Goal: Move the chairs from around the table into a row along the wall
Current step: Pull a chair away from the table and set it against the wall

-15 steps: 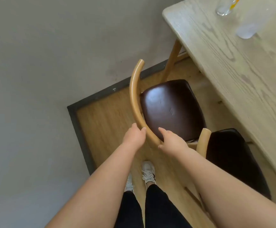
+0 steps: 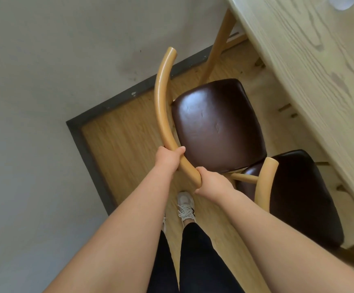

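1. Head cam, looking down: half a second back both hands only rested open on the curved backrest (image 2: 165, 106) of the near chair (image 2: 216, 123); now wrapped right around it.
2. Left hand (image 2: 168, 158) clenched on the rail, thumb over the top. Right hand (image 2: 211, 180) clamped on the rail's near end, just beside the left.
3. Chair itself hadn't gone anywhere yet: parked beside the bench (image 2: 311, 66), seat near its edge, not far from the wall (image 2: 45, 81) and its dark skirting (image 2: 91, 153).
4. Second chair (image 2: 298, 197) sat just beside it, further under the bench, untouched.
5. Meaning for the job: grip secured, so probably ready to lift or drag toward the wall. Row not started as far as visible.
6. Watch-out, guessing: both hands bunched at one end, could swing and clip the neighbour.
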